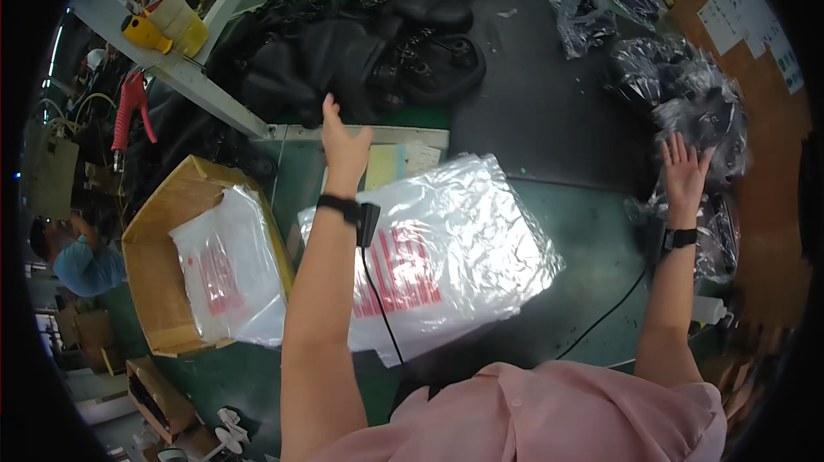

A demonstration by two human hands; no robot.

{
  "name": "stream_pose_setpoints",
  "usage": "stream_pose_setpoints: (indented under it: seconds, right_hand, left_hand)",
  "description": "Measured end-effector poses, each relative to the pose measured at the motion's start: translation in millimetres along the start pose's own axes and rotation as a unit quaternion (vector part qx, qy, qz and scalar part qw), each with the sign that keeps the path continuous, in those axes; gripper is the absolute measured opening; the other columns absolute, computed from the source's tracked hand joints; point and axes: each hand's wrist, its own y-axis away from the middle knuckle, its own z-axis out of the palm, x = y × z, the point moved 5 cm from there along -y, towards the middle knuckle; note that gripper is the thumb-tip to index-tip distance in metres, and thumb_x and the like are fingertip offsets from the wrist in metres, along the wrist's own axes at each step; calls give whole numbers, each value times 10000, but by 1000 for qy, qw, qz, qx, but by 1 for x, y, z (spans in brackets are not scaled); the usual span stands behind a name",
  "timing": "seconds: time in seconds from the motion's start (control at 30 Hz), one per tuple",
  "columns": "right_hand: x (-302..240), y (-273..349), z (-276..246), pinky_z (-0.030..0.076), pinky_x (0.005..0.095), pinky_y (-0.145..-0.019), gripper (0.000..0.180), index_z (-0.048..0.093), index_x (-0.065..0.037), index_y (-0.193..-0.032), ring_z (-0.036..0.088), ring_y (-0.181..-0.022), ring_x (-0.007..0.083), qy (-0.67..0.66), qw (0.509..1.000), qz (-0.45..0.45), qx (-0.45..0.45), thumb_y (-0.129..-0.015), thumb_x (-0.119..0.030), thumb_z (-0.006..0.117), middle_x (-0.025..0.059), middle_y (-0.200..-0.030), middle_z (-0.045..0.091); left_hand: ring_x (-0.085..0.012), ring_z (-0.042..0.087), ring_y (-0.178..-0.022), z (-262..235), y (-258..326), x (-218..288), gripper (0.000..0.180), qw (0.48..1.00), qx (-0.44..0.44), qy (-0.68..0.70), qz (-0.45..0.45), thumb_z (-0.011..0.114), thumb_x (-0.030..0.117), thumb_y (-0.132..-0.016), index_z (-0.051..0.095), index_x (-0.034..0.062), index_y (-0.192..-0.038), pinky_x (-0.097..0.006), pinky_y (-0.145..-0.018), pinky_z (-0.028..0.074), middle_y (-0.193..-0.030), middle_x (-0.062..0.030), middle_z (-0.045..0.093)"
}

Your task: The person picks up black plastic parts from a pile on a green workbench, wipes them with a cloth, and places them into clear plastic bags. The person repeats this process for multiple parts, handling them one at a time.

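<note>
Head view: left hand [345, 143] stretched forward, fingers open and flat, gripping nothing, tips just short of the heap of black shoes [360, 50] at the far side of the bench, probably piled there within easy reach. Right hand [685, 172] spread open as well, palm down on the bagged shoes [699, 114] along the right edge, pressing rather than clasping. Between both forearms, a stack of clear bags [446, 256] with red print, lying flat and close to the body, likely kept ready for filling. To the left, a cardboard box [159, 265] with more bags inside. Black wristbands with cables on both wrists.
</note>
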Motion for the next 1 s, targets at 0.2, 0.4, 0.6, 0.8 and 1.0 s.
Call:
stream_pose_setpoints:
  seconds: [0.2,0.4,0.6,0.8,1.0]
  right_hand:
    - [147,95,49,495,291,-855,489,508,-59,-1310,590,-1022,154,438,837,58,-324,-839,-76,640,104,-1176,606]
    - [169,179,124,345,416,-1052,850,386,-88,-1394,301,-1354,367,620,537,-280,-498,-628,-26,747,165,-1444,357]
    - [176,226,118,214,490,-1130,1138,283,6,-1416,187,-1391,417,585,430,-242,-643,-500,-315,877,219,-1470,261]
    - [118,226,112,135,580,-1099,942,236,41,-1421,179,-1380,465,519,625,-375,-448,-641,-129,737,250,-1453,254]
    - [18,205,121,388,416,-973,1010,353,-56,-1382,499,-1148,360,583,459,-311,-594,-508,-181,843,176,-1193,567]
  left_hand:
    - [-405,568,-1016,41,-47,-29,694,993,70,30,-89,715,150,-667,403,22,-1275,-456,-887,448,-1122,-251,575]
    - [-287,647,-912,-15,-5,56,587,991,92,-78,-50,726,171,-713,460,11,-1212,-358,-821,485,-997,-163,651]
    - [-145,629,-893,-79,91,125,480,959,28,246,-140,601,-2,-769,464,8,-1229,-261,-789,499,-977,-101,647]
    - [-195,558,-1079,-32,151,164,403,878,-35,408,-248,506,143,-859,513,-30,-1222,-313,-947,428,-1195,-105,577]
    - [-153,646,-881,-11,169,197,413,777,-253,491,-301,450,352,-965,551,11,-1175,-285,-783,524,-1044,-75,657]
